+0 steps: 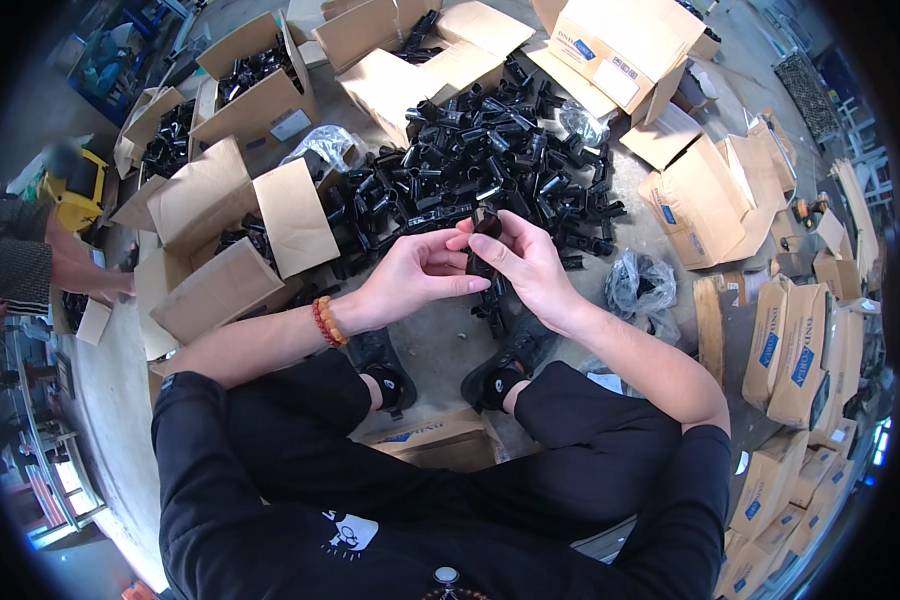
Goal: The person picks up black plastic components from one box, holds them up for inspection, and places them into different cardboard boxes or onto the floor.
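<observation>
Both my hands meet over the floor in front of my knees, gripping one small black plastic tube part (pixel 485 235) between them. My left hand (pixel 420 272) pinches its lower end with thumb and fingers; a bead bracelet sits on that wrist. My right hand (pixel 525 262) holds the upper end, fingers curled round it. Just beyond the hands spreads a large heap of the same black parts (pixel 480 160) on the concrete floor.
Open cardboard boxes (pixel 235 215) with black parts stand at left and behind the heap. Flat and stacked boxes (pixel 790 350) line the right. Crumpled plastic bags (pixel 642 285) lie near my right foot. Another person's arm (pixel 80 275) reaches in at far left.
</observation>
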Tool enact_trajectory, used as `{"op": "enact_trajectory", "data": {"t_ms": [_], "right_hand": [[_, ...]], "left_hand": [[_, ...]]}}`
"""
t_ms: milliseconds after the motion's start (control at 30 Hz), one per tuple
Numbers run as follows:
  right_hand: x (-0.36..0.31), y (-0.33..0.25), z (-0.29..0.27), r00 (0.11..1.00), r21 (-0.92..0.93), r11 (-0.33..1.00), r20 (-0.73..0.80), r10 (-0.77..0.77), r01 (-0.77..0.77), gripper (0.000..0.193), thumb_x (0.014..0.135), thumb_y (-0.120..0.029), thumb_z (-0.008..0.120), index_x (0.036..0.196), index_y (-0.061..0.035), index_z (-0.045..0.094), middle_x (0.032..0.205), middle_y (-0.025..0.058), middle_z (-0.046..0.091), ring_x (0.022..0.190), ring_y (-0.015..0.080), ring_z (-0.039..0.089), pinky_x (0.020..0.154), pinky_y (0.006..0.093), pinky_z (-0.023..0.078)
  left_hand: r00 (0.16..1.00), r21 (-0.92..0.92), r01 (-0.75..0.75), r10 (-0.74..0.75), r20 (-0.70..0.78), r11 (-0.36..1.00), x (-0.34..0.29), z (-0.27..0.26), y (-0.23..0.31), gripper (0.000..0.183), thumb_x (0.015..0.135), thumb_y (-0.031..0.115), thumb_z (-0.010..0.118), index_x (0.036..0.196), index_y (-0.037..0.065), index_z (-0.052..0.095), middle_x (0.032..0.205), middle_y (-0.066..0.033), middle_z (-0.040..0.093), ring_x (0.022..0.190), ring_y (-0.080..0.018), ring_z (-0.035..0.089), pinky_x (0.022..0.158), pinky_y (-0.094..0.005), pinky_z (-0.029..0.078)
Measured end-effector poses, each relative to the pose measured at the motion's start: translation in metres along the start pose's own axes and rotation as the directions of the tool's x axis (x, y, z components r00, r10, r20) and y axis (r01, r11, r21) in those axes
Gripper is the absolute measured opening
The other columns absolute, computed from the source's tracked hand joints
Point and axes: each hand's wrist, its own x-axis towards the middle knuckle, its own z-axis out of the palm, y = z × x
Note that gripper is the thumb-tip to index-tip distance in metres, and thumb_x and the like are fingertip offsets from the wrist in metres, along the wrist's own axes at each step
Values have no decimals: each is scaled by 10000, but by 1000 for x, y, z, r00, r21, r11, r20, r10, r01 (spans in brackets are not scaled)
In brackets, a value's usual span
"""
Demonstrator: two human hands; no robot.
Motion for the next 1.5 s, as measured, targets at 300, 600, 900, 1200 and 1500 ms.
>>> {"op": "enact_trajectory", "data": {"t_ms": [300,600,900,1200,1500], "right_hand": [[0,3,-3,990,26,1000,-144,-4,8,366,947,-229,664,1208,24,619,1080,46,668,993,75,599,899,254,481],[2,7,-2,981,-172,978,-174,90,-120,420,789,-316,817,1106,-61,716,971,21,658,956,94,564,826,284,463],[-5,4,-10,989,-354,933,-101,-106,64,405,772,-219,834,1114,-48,702,899,40,717,823,112,676,711,266,547],[-6,0,-12,964,-338,906,19,-265,256,557,758,-100,819,1282,-88,629,1046,57,679,900,113,668,774,278,581],[-5,-5,-5,959,-397,875,50,-279,276,545,758,-119,818,1267,-58,632,1103,71,653,938,127,664,793,278,587]], "left_hand": [[991,4,-8,8,-137,1000,-2,2,1,547,880,92,732,1366,-16,505,1031,-59,697,939,-78,632,845,-250,525],[984,72,-35,47,-171,997,-2,6,-4,392,897,46,692,1263,-19,570,1099,-68,682,1019,-122,648,879,-268,539],[987,157,-96,114,-110,983,-2,3,0,426,887,31,698,1293,-6,576,1120,-66,678,1026,-109,632,936,-282,523],[954,615,-207,298,-47,760,-3,3,16,335,852,88,749,1164,-1,666,987,-84,707,887,-104,664,795,-277,563],[930,670,-254,368,-30,698,-6,-7,16,389,793,119,798,1147,13,679,1014,-99,710,857,-134,679,770,-282,563]]}}
